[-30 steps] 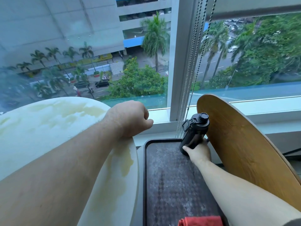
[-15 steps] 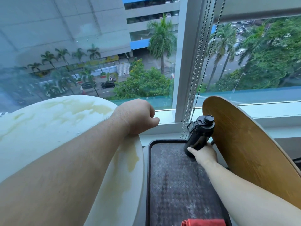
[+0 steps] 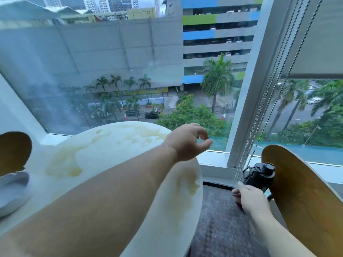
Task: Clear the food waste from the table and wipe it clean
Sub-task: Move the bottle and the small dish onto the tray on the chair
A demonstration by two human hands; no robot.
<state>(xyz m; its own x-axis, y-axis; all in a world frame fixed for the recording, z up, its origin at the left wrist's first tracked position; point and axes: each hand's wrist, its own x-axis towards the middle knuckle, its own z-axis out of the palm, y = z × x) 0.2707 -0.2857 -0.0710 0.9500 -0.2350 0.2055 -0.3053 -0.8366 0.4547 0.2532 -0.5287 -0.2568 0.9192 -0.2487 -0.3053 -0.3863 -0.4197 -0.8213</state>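
Left forearm stretched across round white table (image 3: 111,145), its top stained yellowish. Left hand (image 3: 187,140) at far rim, fingers loosely curled, holding nothing. Right hand (image 3: 248,198) grips black bottle (image 3: 259,176) low, beside wooden chair back (image 3: 306,201).

R hand (image 3: 249,198) covers the lower part of the black bottle (image 3: 259,175); only cap & shoulder show above the grip. Reddish bit under the grip, too small to tell what. Below the grip, dark patterned surface (image 3: 219,229) runs off the bottom edge. Right of the grip, wooden panel (image 3: 306,201) cut by right & bottom edges. Far left of the grip, L forearm (image 3: 111,191) hides much of the white table (image 3: 115,145); pale rounded obj (image 3: 13,190) & brown shape (image 3: 13,151) cut by left edge, can't tell what they are
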